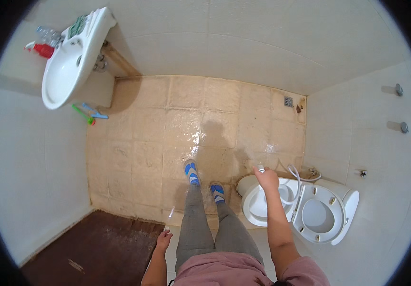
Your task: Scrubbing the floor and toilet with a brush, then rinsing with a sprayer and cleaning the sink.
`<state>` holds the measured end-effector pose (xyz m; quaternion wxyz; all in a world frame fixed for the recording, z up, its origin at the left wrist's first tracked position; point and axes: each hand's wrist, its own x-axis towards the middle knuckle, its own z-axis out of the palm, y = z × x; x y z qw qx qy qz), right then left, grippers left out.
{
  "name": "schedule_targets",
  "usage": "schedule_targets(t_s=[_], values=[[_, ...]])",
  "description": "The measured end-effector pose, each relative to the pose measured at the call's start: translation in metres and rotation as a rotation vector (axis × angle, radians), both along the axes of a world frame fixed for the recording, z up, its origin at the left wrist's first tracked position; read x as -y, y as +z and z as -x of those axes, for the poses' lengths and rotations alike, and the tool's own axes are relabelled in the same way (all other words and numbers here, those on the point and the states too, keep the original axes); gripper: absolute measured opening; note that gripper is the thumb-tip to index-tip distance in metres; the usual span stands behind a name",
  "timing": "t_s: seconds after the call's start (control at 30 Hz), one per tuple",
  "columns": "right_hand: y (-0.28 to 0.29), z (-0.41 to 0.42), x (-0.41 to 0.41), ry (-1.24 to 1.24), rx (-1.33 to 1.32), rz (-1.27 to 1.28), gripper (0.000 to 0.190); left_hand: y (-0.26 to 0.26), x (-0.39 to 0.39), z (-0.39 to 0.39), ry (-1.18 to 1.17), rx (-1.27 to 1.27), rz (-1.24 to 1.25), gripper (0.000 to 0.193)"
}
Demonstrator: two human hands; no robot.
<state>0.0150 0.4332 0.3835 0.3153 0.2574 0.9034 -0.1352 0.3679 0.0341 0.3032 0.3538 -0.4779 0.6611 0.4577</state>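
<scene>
My right hand (268, 179) is closed around a white handheld bidet sprayer (260, 168) above the toilet bowl's near edge, and a faint spray of water leaves it toward the tiled floor (223, 94). A white hose (294, 202) loops from the wall over the open toilet (248, 211). Low at the left, my left hand (164, 238) holds a small whitish object (166, 228) at its fingertips; what it is cannot be told. The floor between my feet and the far wall looks wet and shiny.
A white washbasin (60, 78) with a red bottle (44, 50) and a clear plastic bottle (50, 35) is at upper left. Below it lie a green-handled brush (81, 112) and a blue tool (99, 116). A floor drain (288, 102) lies near the far right corner. A brown door (112, 246) fills the lower left.
</scene>
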Motion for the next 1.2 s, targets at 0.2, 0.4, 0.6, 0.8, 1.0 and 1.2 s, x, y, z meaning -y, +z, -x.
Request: schedule_targets(t_s=[0.2,0.4,0.6,0.8,1.0,1.2], values=[[-0.015,0.044,0.094,0.117,-0.117,0.173,0.059,0.022,0.047,0.091,0.032,-0.066,-0.052,0.041],[-0.015,0.08,0.126,0.027,-0.158,0.247,0.058,0.039,0.093,0.16,-0.078,-0.054,0.034,0.039],[-0.015,0.079,0.039,-0.251,-0.22,0.066,0.06,0.043,0.1,0.211,-0.114,0.003,0.035,0.039],[0.001,0.089,-0.004,-0.382,-0.241,0.032,0.057,0.019,0.094,0.262,-0.329,-0.06,-0.012,0.04],[-0.016,0.127,-0.008,-0.315,-0.251,0.154,0.058,0.039,0.053,0.339,-0.392,-0.097,0.023,0.042],[-0.022,0.165,-0.091,-0.439,-0.384,0.097,0.057,0.035,0.031,0.374,-0.419,-0.067,0.039,0.046]])
